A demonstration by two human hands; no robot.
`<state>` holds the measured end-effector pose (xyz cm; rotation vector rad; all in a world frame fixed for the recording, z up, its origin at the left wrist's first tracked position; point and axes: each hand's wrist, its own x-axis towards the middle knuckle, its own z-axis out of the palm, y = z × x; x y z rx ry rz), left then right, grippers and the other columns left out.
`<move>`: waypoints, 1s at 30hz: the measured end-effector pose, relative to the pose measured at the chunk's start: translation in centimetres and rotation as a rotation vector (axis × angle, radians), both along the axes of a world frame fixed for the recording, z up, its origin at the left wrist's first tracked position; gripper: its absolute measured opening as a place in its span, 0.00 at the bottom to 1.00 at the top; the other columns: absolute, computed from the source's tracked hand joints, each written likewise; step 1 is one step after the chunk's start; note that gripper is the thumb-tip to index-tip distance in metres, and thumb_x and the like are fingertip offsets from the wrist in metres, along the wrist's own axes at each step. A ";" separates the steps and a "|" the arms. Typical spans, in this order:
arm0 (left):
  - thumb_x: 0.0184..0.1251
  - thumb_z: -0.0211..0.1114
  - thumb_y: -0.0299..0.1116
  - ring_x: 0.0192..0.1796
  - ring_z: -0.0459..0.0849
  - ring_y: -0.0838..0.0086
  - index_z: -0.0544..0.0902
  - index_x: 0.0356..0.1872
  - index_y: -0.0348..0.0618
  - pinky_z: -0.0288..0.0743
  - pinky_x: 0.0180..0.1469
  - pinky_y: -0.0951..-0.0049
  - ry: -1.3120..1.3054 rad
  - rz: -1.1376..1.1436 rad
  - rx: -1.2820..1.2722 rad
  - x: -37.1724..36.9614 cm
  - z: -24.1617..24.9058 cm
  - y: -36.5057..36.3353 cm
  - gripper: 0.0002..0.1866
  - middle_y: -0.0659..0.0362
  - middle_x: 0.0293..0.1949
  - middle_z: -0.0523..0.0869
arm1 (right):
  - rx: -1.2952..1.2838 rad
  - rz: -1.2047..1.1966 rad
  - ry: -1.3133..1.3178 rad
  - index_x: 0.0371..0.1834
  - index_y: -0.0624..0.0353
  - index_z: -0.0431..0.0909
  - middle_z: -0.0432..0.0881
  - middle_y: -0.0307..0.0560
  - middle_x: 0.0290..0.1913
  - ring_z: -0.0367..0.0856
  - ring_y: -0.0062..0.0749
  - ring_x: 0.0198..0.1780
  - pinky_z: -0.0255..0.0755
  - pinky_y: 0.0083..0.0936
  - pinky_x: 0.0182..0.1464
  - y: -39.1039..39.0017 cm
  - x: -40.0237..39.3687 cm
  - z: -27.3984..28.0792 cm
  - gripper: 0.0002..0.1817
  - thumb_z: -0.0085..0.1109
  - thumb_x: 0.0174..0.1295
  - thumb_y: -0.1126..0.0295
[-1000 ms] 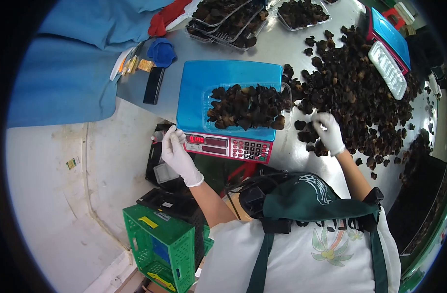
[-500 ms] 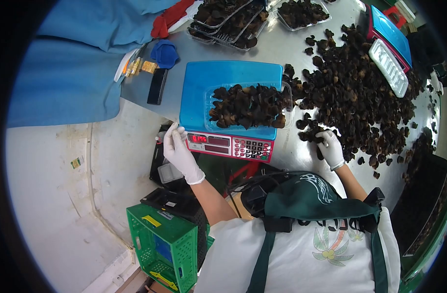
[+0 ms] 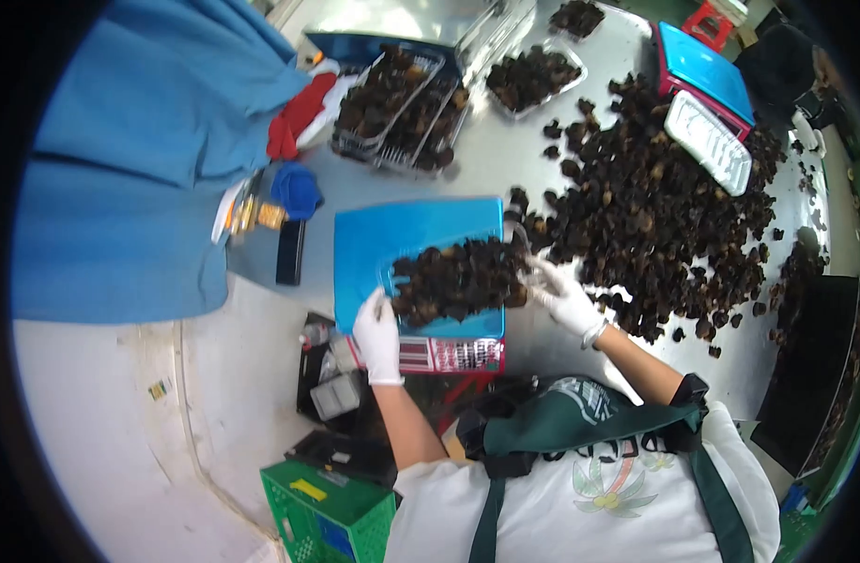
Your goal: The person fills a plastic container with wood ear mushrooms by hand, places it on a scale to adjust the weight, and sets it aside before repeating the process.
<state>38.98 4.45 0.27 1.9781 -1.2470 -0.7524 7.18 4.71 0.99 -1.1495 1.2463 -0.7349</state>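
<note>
Two gloved hands were at opposite ends of one clear tray (image 3: 386, 273), loaded with dark, curled pieces (image 3: 458, 280), over the blue scale pan (image 3: 364, 235). Left hand (image 3: 379, 340): grip narrow, fingertips at the tray's left end; firm closure on the rim could not be told. Tray judged light, thin-walled and flexible, contents loose; best hold, both end rims, kept level. Right hand (image 3: 567, 302): grip partly open, fingers curved at the right end; whether pinched, could not tell. Farther right, a heap (image 3: 674, 225) of similar pieces lay on the metal surface (image 3: 539, 360).
</note>
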 end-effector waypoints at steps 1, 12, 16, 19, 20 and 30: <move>0.63 0.58 0.24 0.40 0.83 0.73 0.77 0.51 0.33 0.76 0.43 0.74 0.174 0.013 -0.005 -0.5 0.3 -0.5 0.15 0.54 0.38 0.84 | -0.078 0.002 0.056 0.66 0.56 0.61 0.79 0.47 0.49 0.76 0.27 0.50 0.71 0.24 0.52 -0.4 -0.7 -0.4 0.27 0.52 0.62 0.72; 0.61 0.57 0.19 0.33 0.77 0.79 0.70 0.47 0.40 0.81 0.35 0.76 0.720 -0.132 0.086 -13.3 0.9 -17.1 0.14 0.61 0.35 0.74 | -0.217 -0.126 0.085 0.60 0.60 0.70 0.78 0.46 0.53 0.77 0.25 0.48 0.71 0.21 0.50 -19.5 -14.3 1.1 0.21 0.51 0.63 0.70; 0.60 0.56 0.19 0.35 0.77 0.78 0.66 0.46 0.41 0.83 0.35 0.73 0.699 -0.258 0.054 -18.1 1.5 -24.5 0.14 0.60 0.36 0.73 | -0.226 -0.311 0.144 0.55 0.60 0.74 0.81 0.37 0.39 0.76 0.16 0.35 0.72 0.18 0.37 -27.8 -16.5 2.4 0.18 0.52 0.62 0.70; 0.61 0.55 0.19 0.36 0.78 0.75 0.64 0.48 0.39 0.83 0.36 0.72 0.735 -0.266 0.078 -20.7 1.3 -29.3 0.16 0.56 0.39 0.72 | -0.311 -0.354 0.118 0.56 0.59 0.74 0.81 0.36 0.37 0.74 0.16 0.34 0.70 0.17 0.38 -34.2 -19.2 -0.4 0.20 0.48 0.59 0.72; 0.61 0.55 0.19 0.36 0.78 0.73 0.64 0.48 0.39 0.83 0.37 0.71 0.730 -0.241 0.088 -21.5 0.9 -30.7 0.16 0.55 0.40 0.72 | -0.288 -0.394 0.169 0.56 0.59 0.74 0.81 0.35 0.36 0.73 0.16 0.34 0.70 0.17 0.38 -35.6 -19.2 -0.7 0.20 0.47 0.58 0.73; 0.62 0.52 0.17 0.37 0.77 0.70 0.62 0.48 0.37 0.83 0.41 0.64 0.798 -0.154 0.202 -23.1 -3.4 -35.5 0.15 0.52 0.40 0.72 | 0.041 -0.811 -0.488 0.70 0.62 0.46 0.53 0.55 0.70 0.50 0.42 0.71 0.47 0.34 0.69 -34.2 -15.1 -3.6 0.38 0.55 0.62 0.62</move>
